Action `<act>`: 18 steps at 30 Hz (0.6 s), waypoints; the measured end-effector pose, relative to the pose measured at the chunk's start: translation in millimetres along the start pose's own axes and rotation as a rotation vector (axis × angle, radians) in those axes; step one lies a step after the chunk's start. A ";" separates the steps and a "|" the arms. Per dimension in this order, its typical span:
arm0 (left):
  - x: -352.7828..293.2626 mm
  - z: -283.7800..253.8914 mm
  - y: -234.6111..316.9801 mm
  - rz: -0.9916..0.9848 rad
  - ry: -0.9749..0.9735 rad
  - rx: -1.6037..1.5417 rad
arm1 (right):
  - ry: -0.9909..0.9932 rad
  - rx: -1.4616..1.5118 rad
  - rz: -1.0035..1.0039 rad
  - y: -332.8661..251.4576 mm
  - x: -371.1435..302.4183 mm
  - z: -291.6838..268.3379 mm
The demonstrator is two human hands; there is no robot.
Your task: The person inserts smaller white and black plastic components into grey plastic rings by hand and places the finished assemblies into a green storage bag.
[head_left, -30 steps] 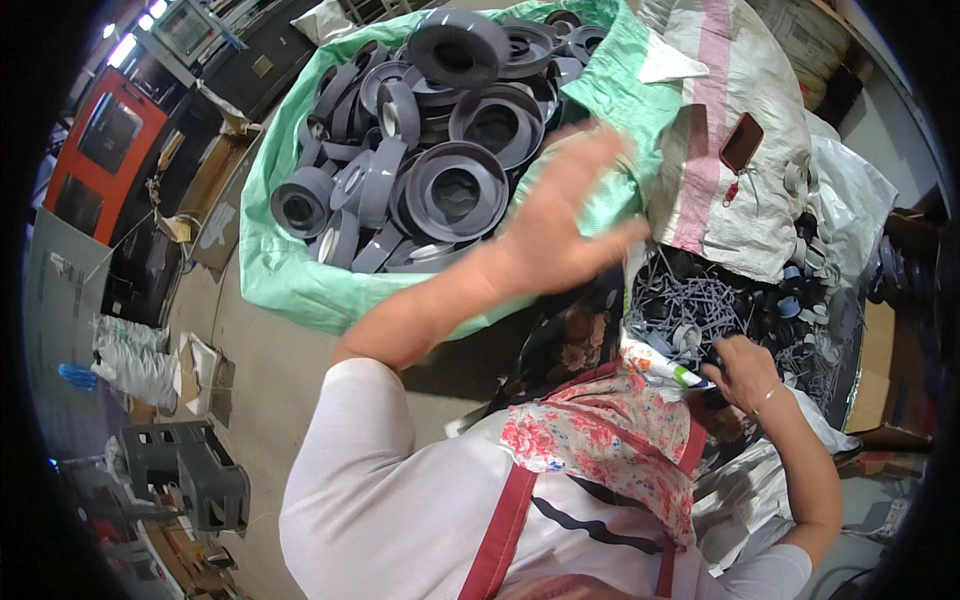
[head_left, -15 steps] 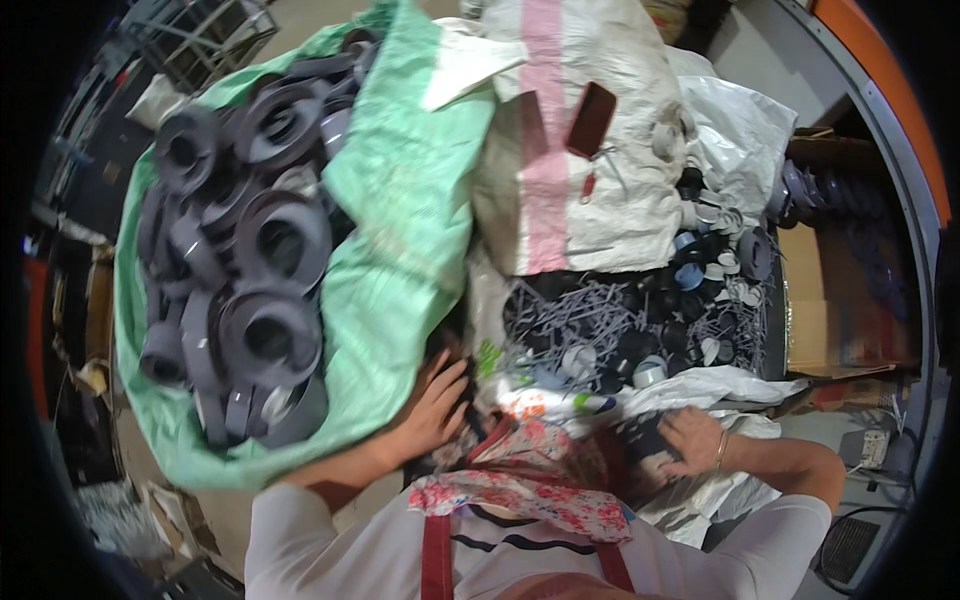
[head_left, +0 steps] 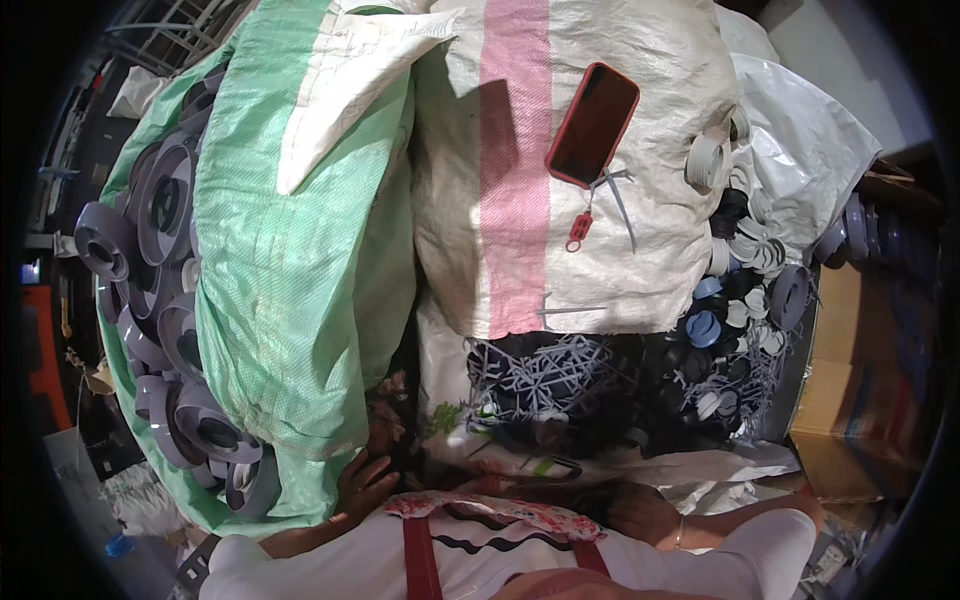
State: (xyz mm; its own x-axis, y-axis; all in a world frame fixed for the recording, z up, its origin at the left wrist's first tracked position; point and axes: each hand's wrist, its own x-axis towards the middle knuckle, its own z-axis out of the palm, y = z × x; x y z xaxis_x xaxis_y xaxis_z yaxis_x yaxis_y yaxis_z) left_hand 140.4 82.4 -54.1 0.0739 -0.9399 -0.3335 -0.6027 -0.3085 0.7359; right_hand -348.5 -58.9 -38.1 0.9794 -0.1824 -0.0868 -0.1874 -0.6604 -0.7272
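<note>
My left hand (head_left: 362,490) is low beside the bottom edge of a green woven sack (head_left: 290,330), fingers apart with nothing in them. My right hand (head_left: 645,515) lies in shadow by my lap, below a crumpled white plastic sheet (head_left: 690,468). Its fingers look loosely spread and hold nothing that I can see. Ahead of my hands is a pile of thin grey plastic pieces (head_left: 550,378) with dark, blue and white caps to its right. A cream woven sack with a pink stripe (head_left: 515,200) covers the pile's far part.
A phone in a red case (head_left: 595,125) lies on the cream sack, a red key tag (head_left: 579,230) beside it. Grey plastic rings (head_left: 165,200) fill the green sack at left. White rings (head_left: 708,160) lie at the cream sack's right edge. A cardboard box (head_left: 850,350) stands at right.
My view has shifted, with the phone and sacks now larger. Both hands appear lower in the picture, the left farther left and the right in shadow. The green sack covers more of the rings.
</note>
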 end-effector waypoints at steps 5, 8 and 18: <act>27.5 -46.3 53.5 0.478 -0.133 0.306 | -0.171 0.155 0.105 -8.7 4.3 -12.0; 7.9 -37.9 40.3 0.201 -0.109 0.092 | -0.104 0.152 0.048 -16.4 9.8 -16.8; 16.6 -50.4 79.1 0.146 -0.533 0.237 | -0.484 -0.108 0.855 -83.9 12.2 88.7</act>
State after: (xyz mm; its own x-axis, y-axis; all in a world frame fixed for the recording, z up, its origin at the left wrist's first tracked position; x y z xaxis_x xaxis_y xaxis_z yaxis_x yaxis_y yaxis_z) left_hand 133.9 35.0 28.3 -0.3949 -0.7483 -0.5331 -0.7416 -0.0829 0.6657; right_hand -314.1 58.9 -38.5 0.4321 -0.3274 -0.8403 -0.8283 -0.5126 -0.2262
